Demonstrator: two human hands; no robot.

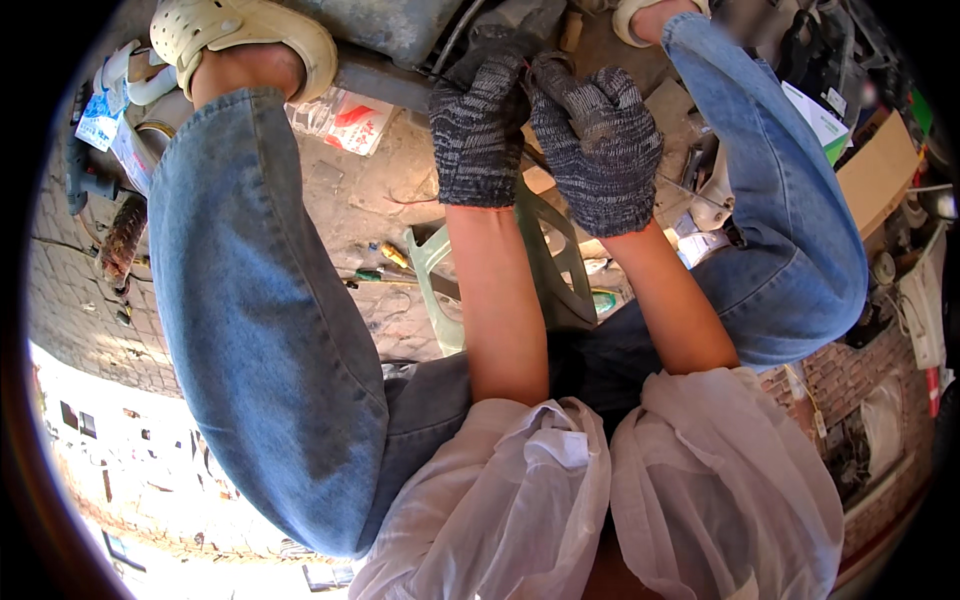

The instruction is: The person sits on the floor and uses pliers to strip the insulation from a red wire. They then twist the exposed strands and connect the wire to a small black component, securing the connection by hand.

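My left hand (478, 135) and my right hand (602, 150) wear dark grey knitted work gloves. They are close together at the top middle, between my knees. The fingers of both hands curl inward at a dark part (520, 20) beside a grey metal body (385, 25). The gloves hide what lies between the fingertips, and it is too dark to name. A thin dark cable (457, 35) runs up just left of my left hand. Beneath my forearms is a pale green plastic stool (432, 275).
A screwdriver with a yellow handle (394, 254) and a green-handled tool (368, 274) lie on the ground. A clear bottle with a red label (355, 122) is by my left foot. A teal power drill (80, 175) lies far left, and a cardboard piece (878, 175) stands at right.
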